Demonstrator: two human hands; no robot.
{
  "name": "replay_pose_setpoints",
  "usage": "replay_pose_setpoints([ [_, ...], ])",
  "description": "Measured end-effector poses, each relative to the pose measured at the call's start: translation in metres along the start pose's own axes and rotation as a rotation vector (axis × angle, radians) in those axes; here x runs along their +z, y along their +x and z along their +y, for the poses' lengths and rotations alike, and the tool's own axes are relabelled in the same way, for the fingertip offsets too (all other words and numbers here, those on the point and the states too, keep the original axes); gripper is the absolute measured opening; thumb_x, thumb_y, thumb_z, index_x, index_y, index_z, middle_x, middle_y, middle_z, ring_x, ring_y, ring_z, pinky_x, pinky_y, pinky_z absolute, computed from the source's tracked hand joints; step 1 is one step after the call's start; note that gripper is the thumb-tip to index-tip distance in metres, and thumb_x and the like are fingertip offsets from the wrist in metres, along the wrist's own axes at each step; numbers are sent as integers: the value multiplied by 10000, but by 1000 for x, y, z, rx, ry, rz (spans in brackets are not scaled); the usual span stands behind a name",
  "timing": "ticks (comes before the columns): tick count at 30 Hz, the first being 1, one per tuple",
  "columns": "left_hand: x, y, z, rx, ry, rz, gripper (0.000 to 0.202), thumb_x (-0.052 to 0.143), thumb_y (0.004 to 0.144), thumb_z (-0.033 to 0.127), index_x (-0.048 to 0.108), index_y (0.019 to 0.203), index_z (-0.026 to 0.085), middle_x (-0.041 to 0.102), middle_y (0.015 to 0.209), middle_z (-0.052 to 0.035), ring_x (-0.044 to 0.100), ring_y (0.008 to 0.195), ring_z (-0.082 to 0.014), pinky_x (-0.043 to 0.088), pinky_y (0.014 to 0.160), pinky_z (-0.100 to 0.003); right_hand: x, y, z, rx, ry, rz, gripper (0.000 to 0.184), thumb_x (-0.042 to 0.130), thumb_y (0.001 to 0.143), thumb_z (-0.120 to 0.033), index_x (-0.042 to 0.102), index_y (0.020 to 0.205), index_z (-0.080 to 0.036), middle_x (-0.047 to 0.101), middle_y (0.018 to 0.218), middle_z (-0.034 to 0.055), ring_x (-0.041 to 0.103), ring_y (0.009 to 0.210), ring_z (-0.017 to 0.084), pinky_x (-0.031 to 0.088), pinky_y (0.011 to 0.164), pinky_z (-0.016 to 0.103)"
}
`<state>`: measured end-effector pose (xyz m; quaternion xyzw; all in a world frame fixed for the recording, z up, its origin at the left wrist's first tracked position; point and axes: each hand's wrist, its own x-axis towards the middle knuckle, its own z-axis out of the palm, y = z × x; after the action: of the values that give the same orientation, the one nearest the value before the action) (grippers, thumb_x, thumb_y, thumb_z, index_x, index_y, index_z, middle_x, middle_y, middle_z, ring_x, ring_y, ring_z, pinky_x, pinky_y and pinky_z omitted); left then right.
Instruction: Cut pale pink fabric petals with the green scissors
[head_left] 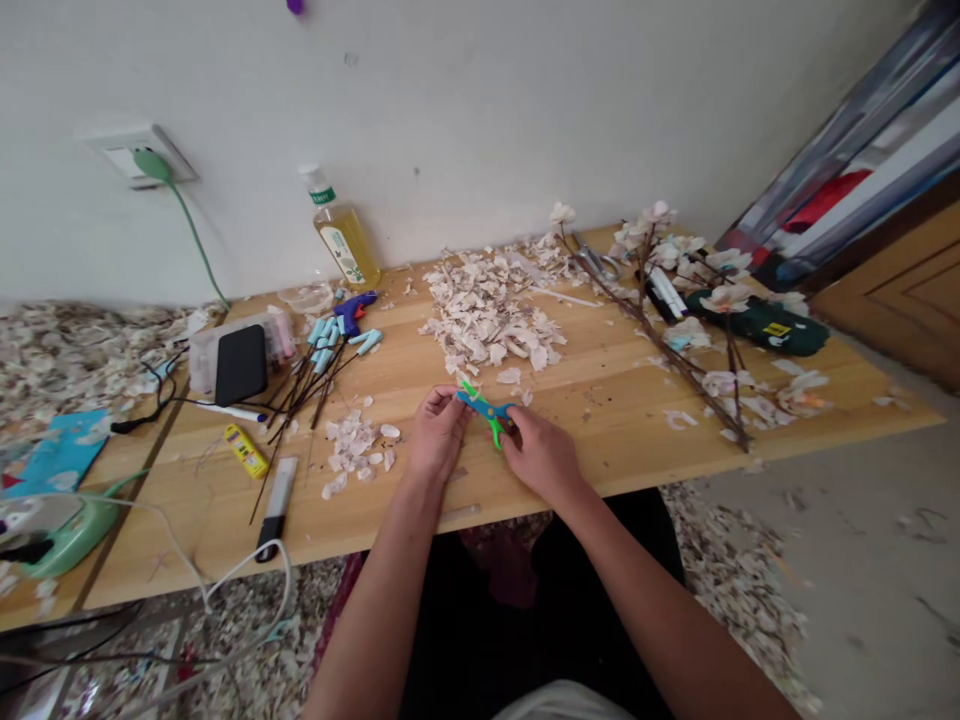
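My right hand (546, 452) is closed on a small pair of blue and green scissors (480, 402), fingers at the handles. Their blades point away to the left, toward the fingertips of my left hand (438, 432). That hand is pinched together at the blade end; whatever sits between its fingers is too small to make out. Just beyond both hands spreads a large heap of pale, petal-like flakes (491, 310). A smaller cluster of trimmed flakes (356, 450) lies to the left of my left hand.
Left on the wooden table (405, 345) lie a blue glue gun (355, 312), dark twigs (300, 385), a black phone (241, 364), a yellow box (245, 451) and a utility knife (277, 508). An oil bottle (341, 235) stands behind. Flowered branches (652, 330) lie right, by a green bottle (765, 325).
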<state>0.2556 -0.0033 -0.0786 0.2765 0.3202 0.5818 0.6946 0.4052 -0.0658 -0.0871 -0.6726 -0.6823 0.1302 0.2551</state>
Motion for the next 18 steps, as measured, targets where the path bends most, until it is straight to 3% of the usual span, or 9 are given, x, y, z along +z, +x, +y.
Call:
replay_pose_setpoints([
  [18, -1, 0, -2, -11, 6, 9, 275, 881, 622, 267, 718, 812, 153, 684, 743, -7, 611, 660, -80, 503, 670, -198, 0, 0, 0, 24, 9, 6, 156, 578, 874, -296, 618, 1012, -236, 705, 885, 36, 634, 758, 205, 343, 605, 284],
])
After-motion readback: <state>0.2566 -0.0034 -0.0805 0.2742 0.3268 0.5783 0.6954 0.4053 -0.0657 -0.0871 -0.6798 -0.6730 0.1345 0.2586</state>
